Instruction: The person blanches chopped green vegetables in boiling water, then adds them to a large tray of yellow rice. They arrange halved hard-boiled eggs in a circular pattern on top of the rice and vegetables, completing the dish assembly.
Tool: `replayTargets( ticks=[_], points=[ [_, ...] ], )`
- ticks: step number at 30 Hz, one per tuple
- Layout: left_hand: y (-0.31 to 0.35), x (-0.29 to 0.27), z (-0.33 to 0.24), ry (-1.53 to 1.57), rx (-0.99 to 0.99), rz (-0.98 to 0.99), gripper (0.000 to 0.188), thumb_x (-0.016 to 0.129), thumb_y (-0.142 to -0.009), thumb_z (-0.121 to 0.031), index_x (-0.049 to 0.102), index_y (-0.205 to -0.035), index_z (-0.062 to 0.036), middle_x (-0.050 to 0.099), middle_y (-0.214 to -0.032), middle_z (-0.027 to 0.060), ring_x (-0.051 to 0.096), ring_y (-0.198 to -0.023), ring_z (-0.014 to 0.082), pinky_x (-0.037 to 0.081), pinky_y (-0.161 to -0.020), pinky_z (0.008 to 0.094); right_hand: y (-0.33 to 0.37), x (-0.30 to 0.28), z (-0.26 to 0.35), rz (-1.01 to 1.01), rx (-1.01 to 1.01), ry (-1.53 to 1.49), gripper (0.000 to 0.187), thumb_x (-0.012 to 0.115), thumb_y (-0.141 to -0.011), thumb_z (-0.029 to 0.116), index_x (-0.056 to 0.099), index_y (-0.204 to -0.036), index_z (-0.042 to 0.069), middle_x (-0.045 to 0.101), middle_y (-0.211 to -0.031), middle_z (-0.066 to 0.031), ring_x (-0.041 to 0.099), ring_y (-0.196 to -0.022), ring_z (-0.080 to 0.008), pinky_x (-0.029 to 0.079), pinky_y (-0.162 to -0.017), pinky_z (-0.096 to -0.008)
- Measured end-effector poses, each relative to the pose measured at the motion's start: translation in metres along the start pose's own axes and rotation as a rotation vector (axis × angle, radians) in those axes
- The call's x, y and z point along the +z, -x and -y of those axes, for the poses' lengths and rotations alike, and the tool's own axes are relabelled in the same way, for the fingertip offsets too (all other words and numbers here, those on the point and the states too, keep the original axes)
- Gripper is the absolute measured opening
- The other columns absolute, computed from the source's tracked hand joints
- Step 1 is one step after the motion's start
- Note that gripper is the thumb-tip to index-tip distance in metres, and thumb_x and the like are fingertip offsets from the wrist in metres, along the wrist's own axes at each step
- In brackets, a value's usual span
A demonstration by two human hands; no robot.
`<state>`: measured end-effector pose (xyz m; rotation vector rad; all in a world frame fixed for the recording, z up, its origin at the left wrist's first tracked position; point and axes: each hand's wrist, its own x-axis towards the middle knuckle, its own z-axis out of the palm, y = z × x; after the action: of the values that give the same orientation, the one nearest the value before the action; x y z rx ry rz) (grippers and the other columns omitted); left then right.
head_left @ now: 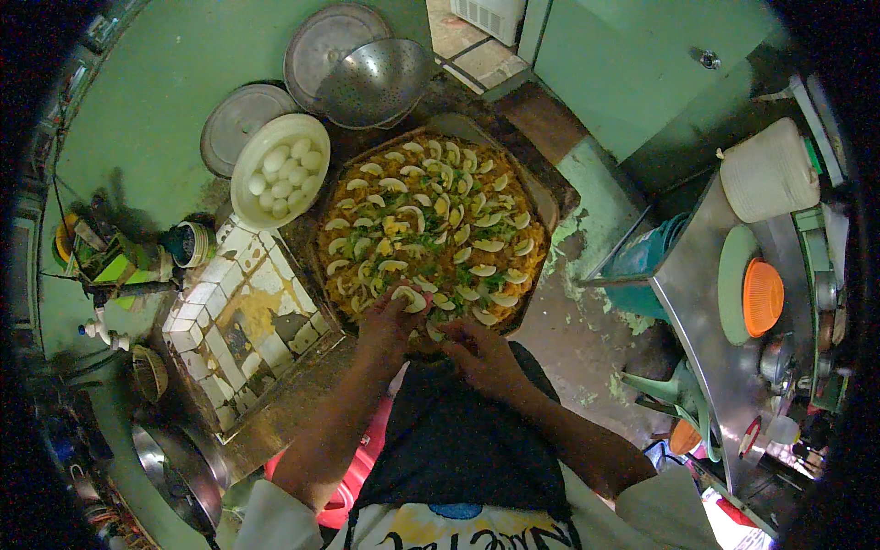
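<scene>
A large many-sided tray (507,131) of orange noodles (362,266) lies in front of me, topped with chopped green herbs and many pale slices of boiled egg (488,246). Over its near edge, my left hand (390,321) is closed around a piece of boiled egg (409,299). Just to the right, my right hand (477,350) has its fingertips pinched at another egg slice (434,332), low over the tray's near rim. Beyond the tray at the left, a cream bowl (240,197) holds several whole peeled eggs (291,172).
A metal colander (378,84) and two round metal lids (243,124) lean at the back. White tiled counter (206,316) is on the left, with a wok (179,467) below. At right, a steel table (697,302) bears an orange basket (763,297) and a green chair (674,399) stands near it.
</scene>
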<state>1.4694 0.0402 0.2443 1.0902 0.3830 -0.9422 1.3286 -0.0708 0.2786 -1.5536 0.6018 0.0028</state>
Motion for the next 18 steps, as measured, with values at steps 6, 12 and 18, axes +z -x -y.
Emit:
replayTargets(
  ticks=[6,12,18],
  points=[
    [-0.022,-0.004,0.022,0.028,-0.127,0.001,0.028,0.047,-0.092,-0.005,0.050,-0.120,0.0005,0.061,-0.108,0.0149,0.063,-0.100,0.0297,0.054,-0.087,0.0405,-0.016,-0.025,-0.015,-0.015,-0.021,0.177,0.032,0.055,-0.093,0.021,0.055,-0.120,0.003,0.066,-0.097,-0.0128,0.064,-0.085,-0.0218,0.051,-0.078,-0.0346],
    [-0.024,-0.007,0.034,-0.349,0.125,0.040,0.031,0.046,-0.092,-0.003,0.048,-0.122,0.0024,0.060,-0.110,0.0154,0.061,-0.102,0.0289,0.052,-0.090,0.0391,-0.021,-0.032,-0.012,0.089,0.315,-0.134,0.029,0.056,-0.092,0.021,0.058,-0.116,0.004,0.066,-0.097,-0.0120,0.064,-0.084,-0.0213,0.051,-0.076,-0.0336],
    [-0.023,0.007,0.040,0.130,0.002,0.182,0.032,0.046,-0.092,-0.003,0.046,-0.123,0.0044,0.057,-0.115,0.0146,0.061,-0.101,0.0265,0.052,-0.093,0.0401,-0.013,-0.056,-0.013,0.044,-0.073,0.234,0.028,0.056,-0.091,0.019,0.058,-0.113,0.002,0.066,-0.096,-0.0118,0.065,-0.077,-0.0229,0.052,-0.072,-0.0337]
  ],
)
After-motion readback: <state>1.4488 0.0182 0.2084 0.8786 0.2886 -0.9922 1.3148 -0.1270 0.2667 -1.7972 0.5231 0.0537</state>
